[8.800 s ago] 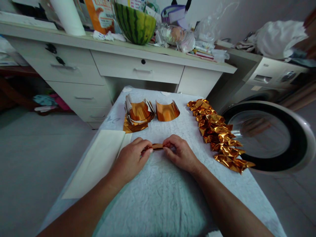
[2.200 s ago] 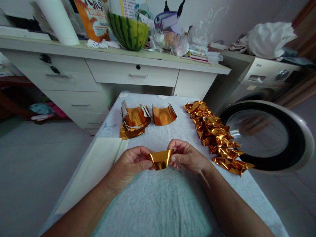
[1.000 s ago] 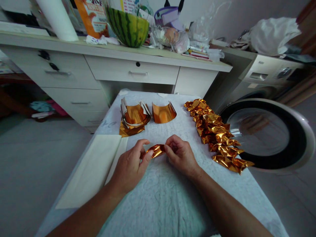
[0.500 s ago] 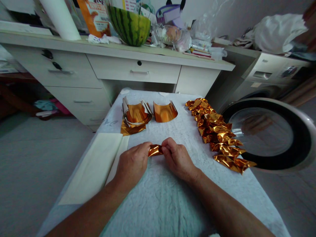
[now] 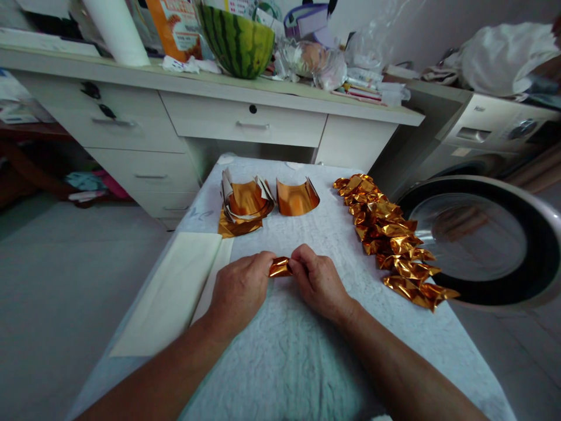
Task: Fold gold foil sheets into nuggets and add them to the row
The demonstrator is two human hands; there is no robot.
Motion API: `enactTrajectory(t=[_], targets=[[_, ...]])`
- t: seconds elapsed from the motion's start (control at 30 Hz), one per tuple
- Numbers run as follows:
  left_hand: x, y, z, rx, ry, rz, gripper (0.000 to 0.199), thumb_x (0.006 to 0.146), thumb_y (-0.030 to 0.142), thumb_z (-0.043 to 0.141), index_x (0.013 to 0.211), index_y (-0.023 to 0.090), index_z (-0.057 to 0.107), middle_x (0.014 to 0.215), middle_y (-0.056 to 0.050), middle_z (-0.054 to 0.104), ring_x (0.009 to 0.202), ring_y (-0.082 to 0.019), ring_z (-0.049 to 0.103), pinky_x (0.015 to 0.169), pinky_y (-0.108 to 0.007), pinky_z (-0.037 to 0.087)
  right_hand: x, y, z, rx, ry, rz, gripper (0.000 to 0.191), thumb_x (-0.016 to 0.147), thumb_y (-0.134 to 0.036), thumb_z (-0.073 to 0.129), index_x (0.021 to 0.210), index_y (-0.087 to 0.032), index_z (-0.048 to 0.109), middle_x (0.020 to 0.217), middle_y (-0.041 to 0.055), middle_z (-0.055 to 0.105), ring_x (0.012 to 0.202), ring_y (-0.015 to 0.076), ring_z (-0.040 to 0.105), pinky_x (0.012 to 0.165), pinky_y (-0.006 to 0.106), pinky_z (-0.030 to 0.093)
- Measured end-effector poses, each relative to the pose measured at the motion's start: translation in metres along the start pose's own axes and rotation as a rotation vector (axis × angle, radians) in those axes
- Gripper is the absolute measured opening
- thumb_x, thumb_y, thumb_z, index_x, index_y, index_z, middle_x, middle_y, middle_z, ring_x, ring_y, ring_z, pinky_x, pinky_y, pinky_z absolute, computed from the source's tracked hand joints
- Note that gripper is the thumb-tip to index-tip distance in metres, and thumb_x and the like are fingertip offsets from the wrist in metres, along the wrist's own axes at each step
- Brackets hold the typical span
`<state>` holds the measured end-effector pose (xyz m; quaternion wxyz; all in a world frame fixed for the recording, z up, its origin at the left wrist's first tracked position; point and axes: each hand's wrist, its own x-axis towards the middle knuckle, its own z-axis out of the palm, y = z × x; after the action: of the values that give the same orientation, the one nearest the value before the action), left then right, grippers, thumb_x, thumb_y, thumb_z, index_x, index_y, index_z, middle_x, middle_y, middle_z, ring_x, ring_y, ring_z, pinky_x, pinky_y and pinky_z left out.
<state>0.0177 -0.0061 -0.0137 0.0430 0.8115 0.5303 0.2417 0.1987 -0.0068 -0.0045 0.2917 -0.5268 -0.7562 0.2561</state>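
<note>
A small rolled piece of gold foil paper (image 5: 279, 268) is stretched between my two hands above the cloth-covered table. My left hand (image 5: 243, 285) pinches its left end, and my right hand (image 5: 319, 280) grips the right end with thumb and curled fingers. The ends of the roll are hidden in the fingers. Beyond them lie a curled stack of gold foil sheets (image 5: 246, 200) and a single curved gold sheet (image 5: 298, 197). To the right, several folded gold foil pieces (image 5: 385, 228) overlap in a slanting row.
Cream paper (image 5: 169, 292) lies along the table's left side. Behind the table stands a white desk (image 5: 245, 126) bearing a cut watermelon (image 5: 239, 42), a paper roll (image 5: 116, 32) and plastic bags. A washing machine's open round door (image 5: 473, 237) borders the right edge.
The whole view has shifted slightly, so things appear a little further right. Both hands keep their hold on the foil roll, with little visible change in its shape.
</note>
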Motion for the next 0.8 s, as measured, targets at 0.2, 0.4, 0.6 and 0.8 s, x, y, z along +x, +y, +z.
enactTrajectory(t=[0.2,0.4,0.6,0.8], targets=[[0.0002,0.0002,-0.0006,0.030,0.057,-0.026,0.024,0.096,0.022,0.038,0.096,0.019,0.061,0.081,-0.004,0.074,0.069,-0.018,0.070,0.062,-0.027,0.050,-0.0020,-0.0007,0.0021,-0.016,-0.048,-0.081,0.013,0.094,-0.025,0.042,0.086,-0.021,0.050,0.065,-0.0022,0.058,0.055,0.0122,0.055,0.055,0.021,0.037],[0.0003,0.0015,-0.0021,0.049,0.067,0.001,0.022,0.095,0.019,0.039,0.096,0.019,0.061,0.079,-0.003,0.074,0.068,-0.018,0.069,0.060,-0.027,0.048,-0.0025,0.0001,0.0033,-0.005,0.013,-0.082,0.010,0.094,-0.025,0.043,0.089,-0.021,0.051,0.068,-0.0016,0.060,0.056,0.0121,0.056,0.057,0.021,0.039],[-0.0016,0.0006,-0.0007,0.138,0.034,0.025,0.019,0.093,0.019,0.045,0.094,0.019,0.064,0.078,-0.005,0.074,0.066,-0.020,0.069,0.058,-0.028,0.048,-0.0012,0.0013,0.0037,-0.008,0.048,-0.025,0.011,0.094,-0.025,0.046,0.087,-0.021,0.053,0.065,-0.0022,0.059,0.055,0.0113,0.054,0.056,0.021,0.038],[-0.0022,0.0001,0.0012,0.108,0.015,-0.008,0.020,0.094,0.021,0.043,0.096,0.019,0.063,0.076,-0.004,0.074,0.064,-0.020,0.069,0.057,-0.027,0.046,0.0007,-0.0008,0.0039,-0.037,-0.017,-0.034,0.015,0.095,-0.025,0.044,0.082,-0.021,0.052,0.066,-0.0016,0.060,0.056,0.0116,0.055,0.057,0.021,0.038]])
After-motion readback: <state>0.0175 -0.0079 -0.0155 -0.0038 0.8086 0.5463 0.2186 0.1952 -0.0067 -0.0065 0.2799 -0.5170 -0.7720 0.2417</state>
